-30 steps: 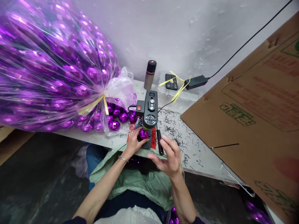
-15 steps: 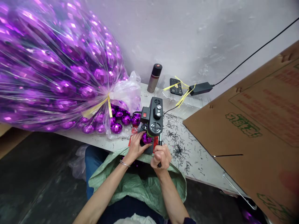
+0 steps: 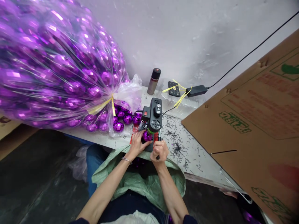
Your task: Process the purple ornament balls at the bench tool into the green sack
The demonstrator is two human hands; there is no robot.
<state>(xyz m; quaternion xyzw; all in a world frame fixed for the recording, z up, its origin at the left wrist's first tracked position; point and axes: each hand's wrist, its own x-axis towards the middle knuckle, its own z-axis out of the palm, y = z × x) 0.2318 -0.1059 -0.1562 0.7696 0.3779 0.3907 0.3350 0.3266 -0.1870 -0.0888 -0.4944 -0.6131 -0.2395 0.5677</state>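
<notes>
With thumb and fingers round it, my left hand (image 3: 137, 145) holds a shiny purple faceted ball (image 3: 147, 136) beneath the head of a small black bench press (image 3: 155, 116). My right hand (image 3: 159, 151) is wrapped round the press's lever handle (image 3: 159, 137), right of the ball. A red switch box is fixed to the left of the press head. The spot where ball and press meet is hidden by the head. Below both hands, an open green woven sack (image 3: 144, 183) lies over my lap, with purple glints inside.
A big clear bag of purple balls (image 3: 60, 71) fills the left, with several loose balls (image 3: 118, 126) beside its tied neck. A spray can (image 3: 154, 81), phone (image 3: 174, 89) and power adapter (image 3: 196, 91) stand or lie behind. Black scraps (image 3: 177, 146) litter the table; a cardboard box (image 3: 252, 130) borders the right.
The lever and my right hand have shifted slightly up and toward the press. My left hand keeps the ball under the head. The whole view has shifted a little.
</notes>
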